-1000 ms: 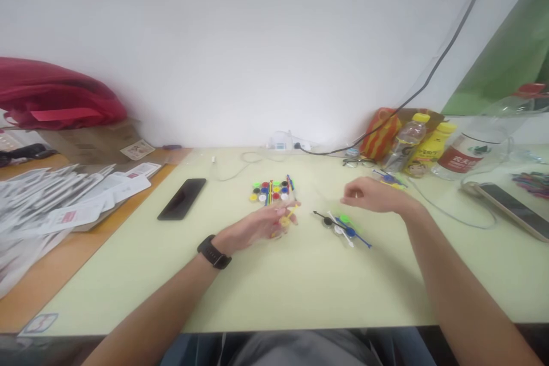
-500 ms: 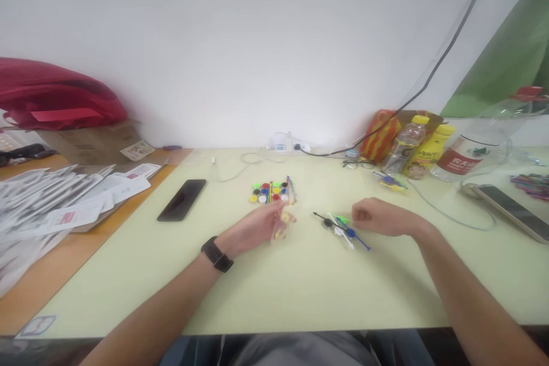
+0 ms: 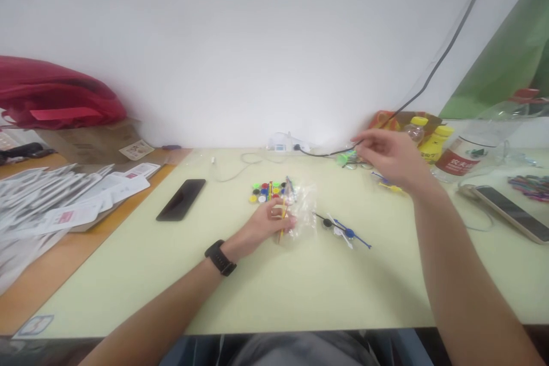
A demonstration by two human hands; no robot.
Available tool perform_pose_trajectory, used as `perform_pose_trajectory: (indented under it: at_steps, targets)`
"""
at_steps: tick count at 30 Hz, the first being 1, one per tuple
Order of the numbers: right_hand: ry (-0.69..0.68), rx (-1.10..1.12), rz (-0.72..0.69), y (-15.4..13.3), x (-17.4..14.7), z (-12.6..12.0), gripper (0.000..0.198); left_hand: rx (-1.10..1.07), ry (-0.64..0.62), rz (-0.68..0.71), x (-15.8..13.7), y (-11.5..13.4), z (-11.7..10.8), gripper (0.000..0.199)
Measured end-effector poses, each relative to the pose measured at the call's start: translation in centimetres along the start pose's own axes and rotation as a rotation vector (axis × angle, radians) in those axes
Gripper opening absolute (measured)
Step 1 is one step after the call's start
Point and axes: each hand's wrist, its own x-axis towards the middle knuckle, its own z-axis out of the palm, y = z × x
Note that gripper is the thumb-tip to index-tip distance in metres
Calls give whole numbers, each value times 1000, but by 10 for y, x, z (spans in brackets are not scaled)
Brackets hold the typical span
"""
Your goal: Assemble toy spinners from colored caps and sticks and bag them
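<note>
My left hand (image 3: 261, 226), wearing a black watch (image 3: 220, 257), is closed on a crinkled clear plastic bag (image 3: 306, 211). A thin yellow stick (image 3: 283, 214) shows at its fingers. At the back right, my right hand (image 3: 381, 154) is raised in a pinch. A blurred green arrow spinner (image 3: 344, 158) shows at its fingertips, partly hidden. Between the hands lie three overlapping arrow spinners: a black one (image 3: 327, 222), a white one (image 3: 338, 231) and a blue one (image 3: 350, 233). Behind my left hand sit several coloured round pieces (image 3: 256, 191) in rows.
A black phone (image 3: 180, 200) lies left, near stacked papers (image 3: 51, 206) and a cardboard box (image 3: 90, 140). On the right stand a yellow bottle (image 3: 435, 146) and a large clear bottle (image 3: 458, 157), with another phone (image 3: 510, 211). Blue and yellow spinners (image 3: 389, 184) lie beneath my right forearm.
My right hand has moved up and away from the spinner pile to the back right, and the green spinner has left the pile. The bag at my left hand now spreads out rightward.
</note>
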Motion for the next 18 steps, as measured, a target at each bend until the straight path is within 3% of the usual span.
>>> perform_pose_trajectory:
  at_steps: [4, 11, 18]
  targets:
    - [41, 107, -58, -27, 13, 17, 9, 87, 79, 58, 4, -8, 3, 54]
    - [-189, -12, -34, -38, 17, 56, 9, 210, 158, 146, 4, -5, 6, 57]
    - [-375, -252, 83, -40, 16, 61, 11, 318, 216, 245, 3, -4, 7, 55]
